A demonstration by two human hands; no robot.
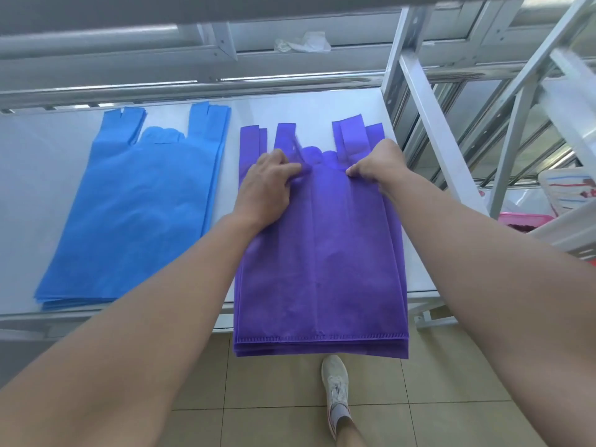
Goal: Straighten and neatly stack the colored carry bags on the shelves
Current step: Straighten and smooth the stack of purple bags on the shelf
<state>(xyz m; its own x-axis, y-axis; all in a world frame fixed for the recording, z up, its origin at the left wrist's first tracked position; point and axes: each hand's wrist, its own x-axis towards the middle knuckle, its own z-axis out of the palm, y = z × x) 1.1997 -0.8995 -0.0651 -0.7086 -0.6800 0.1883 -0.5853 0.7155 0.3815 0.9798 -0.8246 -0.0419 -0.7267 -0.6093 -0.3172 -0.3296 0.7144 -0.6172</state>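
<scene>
A stack of purple carry bags [322,262] lies on the white shelf [48,175], handles pointing away from me, its bottom edge hanging over the shelf's front. My left hand [267,185] pinches the top bag near its left handle. On the same bag, my right hand [377,166] grips the fabric near the right handle. The purple handles at the far end are uneven. To the left lies a stack of blue carry bags [135,204], flat, with its handles slightly splayed.
White metal uprights [429,124] of the rack stand close to the right of the purple stack. A pink basket [522,221] sits lower right. Crumpled white plastic [303,43] lies on the window ledge behind. My shoe [335,385] is on the tiled floor below.
</scene>
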